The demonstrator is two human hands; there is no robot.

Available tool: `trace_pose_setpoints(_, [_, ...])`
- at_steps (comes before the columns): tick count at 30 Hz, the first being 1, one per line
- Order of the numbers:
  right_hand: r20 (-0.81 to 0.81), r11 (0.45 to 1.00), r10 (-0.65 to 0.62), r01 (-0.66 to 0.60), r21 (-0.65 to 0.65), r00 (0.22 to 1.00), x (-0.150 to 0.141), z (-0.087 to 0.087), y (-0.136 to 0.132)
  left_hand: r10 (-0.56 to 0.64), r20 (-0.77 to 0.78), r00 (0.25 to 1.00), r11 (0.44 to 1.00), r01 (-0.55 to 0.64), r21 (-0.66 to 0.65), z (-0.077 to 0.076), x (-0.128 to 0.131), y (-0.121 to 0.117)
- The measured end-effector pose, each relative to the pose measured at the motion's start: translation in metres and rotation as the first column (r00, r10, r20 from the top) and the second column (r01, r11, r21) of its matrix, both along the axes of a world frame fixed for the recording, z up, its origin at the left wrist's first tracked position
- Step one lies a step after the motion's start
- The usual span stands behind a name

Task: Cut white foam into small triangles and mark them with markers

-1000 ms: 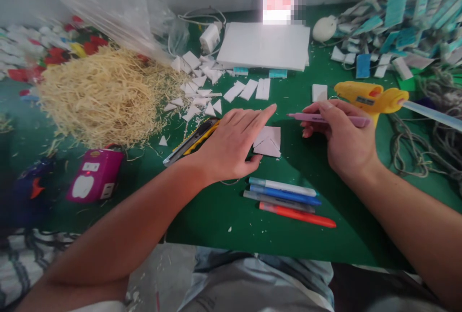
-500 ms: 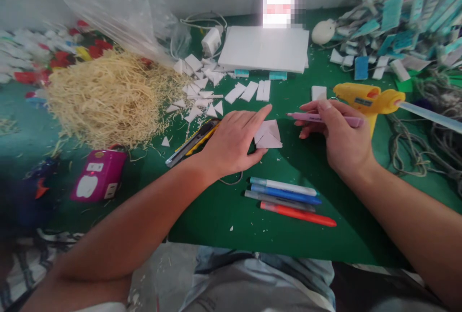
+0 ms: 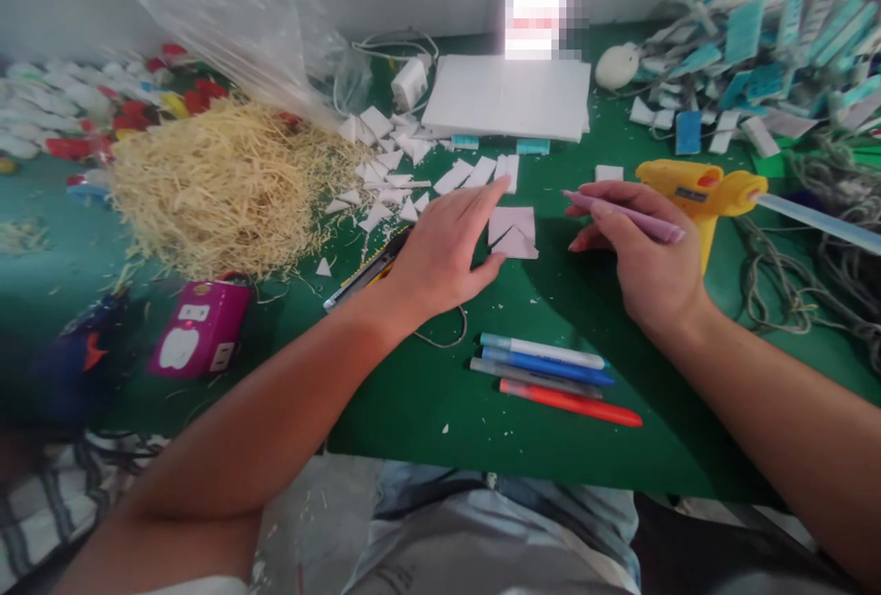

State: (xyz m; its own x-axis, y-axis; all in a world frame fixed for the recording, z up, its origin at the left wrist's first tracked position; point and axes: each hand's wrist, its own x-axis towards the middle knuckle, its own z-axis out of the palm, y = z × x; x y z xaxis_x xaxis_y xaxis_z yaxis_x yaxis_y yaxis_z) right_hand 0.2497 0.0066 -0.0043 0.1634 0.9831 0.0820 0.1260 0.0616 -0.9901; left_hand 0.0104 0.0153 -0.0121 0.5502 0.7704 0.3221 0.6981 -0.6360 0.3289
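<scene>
My right hand (image 3: pixel 640 251) grips a pink marker pen (image 3: pixel 630 215), its tip pointing left above the table. My left hand (image 3: pixel 454 251) is spread, thumb and fingers apart, just left of a small pale pink foam square (image 3: pixel 513 226). A triangular cut piece (image 3: pixel 516 244) lies at the square's lower edge. Partly under the left wrist rests a yellow and black utility knife (image 3: pixel 368 274). Nearer me, several felt-tip pens lie side by side, among them a blue pen (image 3: pixel 547 365) and a red pen (image 3: pixel 571 403).
Behind the left hand are white foam scraps (image 3: pixel 385 182) and a heap of straw (image 3: pixel 227 191). White foam sheets (image 3: pixel 506 99) lie at the back. A yellow glue gun (image 3: pixel 702 189) stands right, by grey cord (image 3: pixel 777 278). A magenta power adapter (image 3: pixel 201 329) sits left.
My left hand has lifted slightly off the foam square, which has shifted a little away from me. The pink marker has tilted in my right hand. The view has shifted slightly.
</scene>
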Motion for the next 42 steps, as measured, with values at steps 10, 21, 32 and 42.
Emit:
trace_pose_setpoints(10, [-0.043,0.995,0.088,-0.086,0.058,0.995,0.001,0.000,-0.004,0.026,-0.527,0.849,0.961,-0.167,-0.221,0.061,-0.010,-0.026])
trace_pose_setpoints(21, [-0.003,0.947,0.293,-0.289,0.142,0.956,0.006,0.008,-0.008,-0.043,-0.351,0.935,0.999,0.037,-0.024,0.030,-0.005,-0.022])
trace_pose_setpoints(32, [-0.010,0.867,0.494,-0.492,0.084,0.869,0.006,0.010,-0.012,-0.090,0.026,0.996,0.995,0.089,0.037,0.018,-0.005,-0.019])
trace_pose_setpoints(42, [-0.067,0.846,0.533,-0.530,0.061,0.844,0.004,0.010,-0.011,-0.043,0.202,0.978,0.974,0.086,-0.209,0.023,-0.001,-0.022])
